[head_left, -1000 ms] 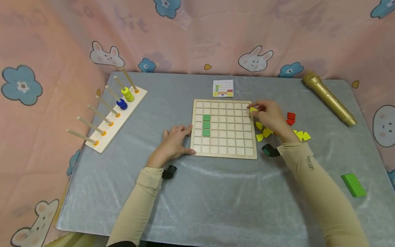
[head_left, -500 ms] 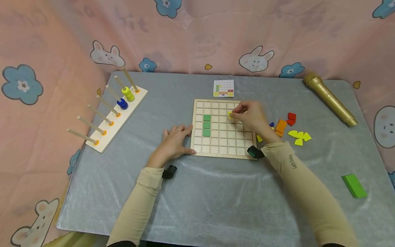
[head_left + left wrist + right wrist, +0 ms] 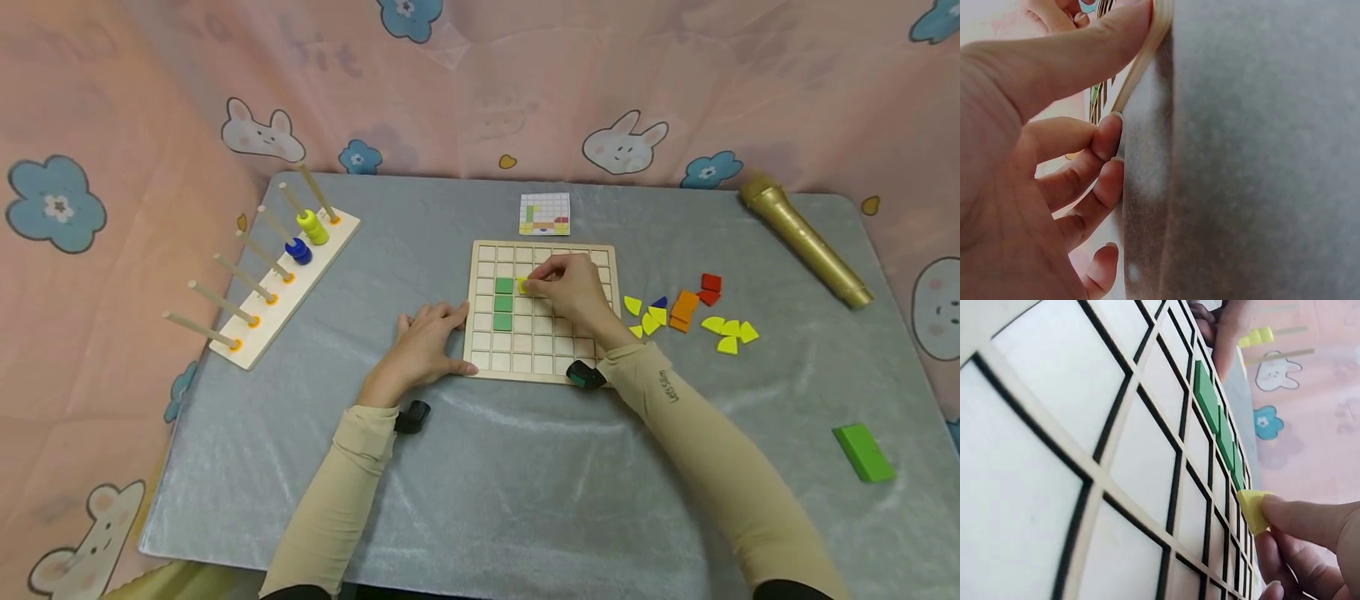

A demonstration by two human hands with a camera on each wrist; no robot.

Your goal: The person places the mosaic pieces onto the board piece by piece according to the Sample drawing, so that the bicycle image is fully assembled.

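Pink rabbit-print curtain (image 3: 465, 92), blue flowers (image 3: 56, 206), grey cloth-covered table (image 3: 525, 475)

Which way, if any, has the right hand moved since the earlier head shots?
Yes: in the head view, the right hand has moved left across the board, from its right edge to near the green squares, pinching a yellow piece.

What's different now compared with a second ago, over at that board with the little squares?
The right hand has moved left across the board, carrying the yellow piece from the right edge to beside the farthest of the three green tiles. It was already pinching that piece and hasn't let go. The left hand stays at the board's left edge; the green tiles haven't moved.
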